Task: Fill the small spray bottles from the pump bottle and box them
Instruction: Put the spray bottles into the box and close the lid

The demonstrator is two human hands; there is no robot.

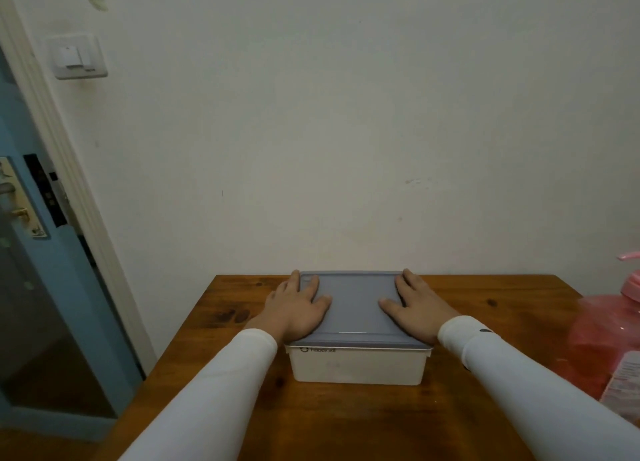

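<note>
Box: a white plastic box (358,365) sits at lower centre of the frame, on the wooden surface (242,374), its long axis running left to right and one long wall facing the camera.
Lid: a grey-blue lid (356,305) lies flat on the box, covering it to the rim.
Print: a dark logo and a word sit on the near wall under the lid edge; the letters are too blurred to read.
Hidden: the inside of the box is covered by the lid, so the small spray bottles cannot be seen.
Left hand: the left hand (298,308) lies palm down on the left part of the lid, fingers spread and pointing away; its grip is flat and apart, clamped on nothing.
Right hand: the right hand (417,308) mirrors it on the right part of the lid, palm down, fingers apart.
Sleeves: white sleeves (221,391) cover both forearms, which reach in from the bottom corners.
Pump bottle: a pink pump bottle (602,336) stands at the right edge of the frame, cut off by it, well apart from the box.
Left edge: a blue door (41,287) with a brass handle.
</note>
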